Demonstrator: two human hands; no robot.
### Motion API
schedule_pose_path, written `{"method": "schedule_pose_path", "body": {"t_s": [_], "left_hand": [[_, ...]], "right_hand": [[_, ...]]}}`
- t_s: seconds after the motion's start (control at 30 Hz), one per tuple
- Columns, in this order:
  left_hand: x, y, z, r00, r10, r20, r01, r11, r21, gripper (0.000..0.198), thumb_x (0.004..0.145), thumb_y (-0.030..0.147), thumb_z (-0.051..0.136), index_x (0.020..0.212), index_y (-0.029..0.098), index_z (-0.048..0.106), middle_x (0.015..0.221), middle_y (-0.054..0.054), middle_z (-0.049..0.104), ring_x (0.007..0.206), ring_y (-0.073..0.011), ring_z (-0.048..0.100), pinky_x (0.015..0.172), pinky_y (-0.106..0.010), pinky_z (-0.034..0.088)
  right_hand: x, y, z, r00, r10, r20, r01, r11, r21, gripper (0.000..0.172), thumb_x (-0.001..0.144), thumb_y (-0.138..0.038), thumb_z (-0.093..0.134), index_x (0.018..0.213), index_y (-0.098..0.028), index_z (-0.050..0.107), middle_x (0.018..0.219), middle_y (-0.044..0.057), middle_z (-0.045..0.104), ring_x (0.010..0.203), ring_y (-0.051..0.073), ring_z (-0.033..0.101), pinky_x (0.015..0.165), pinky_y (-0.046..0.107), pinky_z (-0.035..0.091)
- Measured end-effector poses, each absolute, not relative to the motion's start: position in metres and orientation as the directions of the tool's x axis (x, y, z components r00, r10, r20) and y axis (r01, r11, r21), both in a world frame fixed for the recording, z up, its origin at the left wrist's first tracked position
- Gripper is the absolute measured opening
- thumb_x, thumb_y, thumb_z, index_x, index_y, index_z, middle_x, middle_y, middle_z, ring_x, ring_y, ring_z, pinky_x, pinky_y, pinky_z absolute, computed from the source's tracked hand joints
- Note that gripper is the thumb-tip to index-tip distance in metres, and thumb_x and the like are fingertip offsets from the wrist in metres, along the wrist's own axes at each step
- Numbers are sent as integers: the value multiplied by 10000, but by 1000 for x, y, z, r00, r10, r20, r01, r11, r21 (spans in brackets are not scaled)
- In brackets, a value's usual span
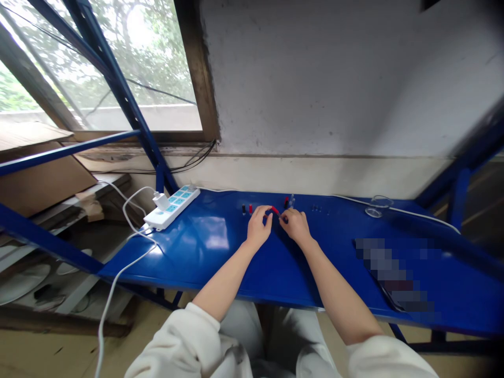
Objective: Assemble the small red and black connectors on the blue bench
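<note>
Over the blue tabletop [236, 262] my two hands are close together, joined by a short, curved red wire-like piece [274, 210]. My left hand [259, 227] has its fingers closed on the left end, thumb a little apart. My right hand [295, 224] pinches the other end, where a thin dark part shows. Just beyond my left hand stand a small black cylinder [243, 209] and a small red cylinder [250, 209]. Behind my right hand are another small red piece [286, 201] and a clear, bluish piece [292, 200]; their kind is too small to tell.
A white power strip [173, 207] with a plugged-in white adapter [161, 201] lies at the left, its white cable [114, 283] hanging over the edge. Tiny clear pieces [316, 208] lie right of my hands. Farther right are a clear round container [374, 211] and a blurred-out dark object [394, 275].
</note>
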State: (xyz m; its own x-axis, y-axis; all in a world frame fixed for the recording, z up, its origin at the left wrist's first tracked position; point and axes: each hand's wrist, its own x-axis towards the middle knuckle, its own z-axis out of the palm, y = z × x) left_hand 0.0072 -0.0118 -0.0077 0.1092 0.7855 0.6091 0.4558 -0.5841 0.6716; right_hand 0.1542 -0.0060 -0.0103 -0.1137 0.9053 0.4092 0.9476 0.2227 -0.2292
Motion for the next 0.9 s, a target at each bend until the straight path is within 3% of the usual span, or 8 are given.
{"method": "schedule_pose_path", "body": {"t_s": [0.13,0.33,0.57,0.7,0.77,0.9], "left_hand": [[8,-15,-9,250,764,595,481,-632,608,316,847,220,390,1138,227,511,1135,-58,510,1005,-141,517,878,-273,435],[6,-12,-14,321,769,553,565,-624,540,421,854,224,358,1272,246,402,1222,-45,475,1110,-164,455,948,-323,404],[7,-12,-15,352,745,566,604,-643,471,443,853,208,348,1294,236,375,1243,-45,480,1127,-163,442,950,-327,404],[4,-14,-2,382,695,608,587,-691,421,383,844,199,372,1211,231,476,1220,-38,507,1081,-165,473,930,-341,411],[-3,-13,7,332,675,659,576,-698,425,318,837,197,393,1109,217,557,1156,-44,552,1043,-166,498,929,-349,401],[-28,-7,19,45,688,724,541,-627,561,246,838,200,397,937,183,621,950,-63,620,905,-156,556,835,-319,438]], "right_hand": [[154,-5,-11,-91,890,447,941,223,-253,144,782,-260,457,733,-170,557,777,45,571,770,165,509,645,274,242],[155,-2,-16,-39,862,506,910,240,-338,140,768,-280,478,723,-179,564,747,28,564,722,151,518,618,260,266],[151,3,-23,38,878,478,783,271,-560,125,716,-284,524,744,-177,581,715,19,554,655,135,512,582,237,346],[147,8,-28,52,914,402,684,260,-681,130,692,-266,536,747,-164,594,699,22,582,628,131,519,589,239,385],[144,10,-29,41,937,346,637,242,-732,132,689,-272,542,734,-163,600,681,20,598,603,127,528,581,238,396],[132,16,-29,21,972,234,566,182,-804,119,698,-257,543,726,-161,606,646,20,622,579,124,559,579,231,415]]}}
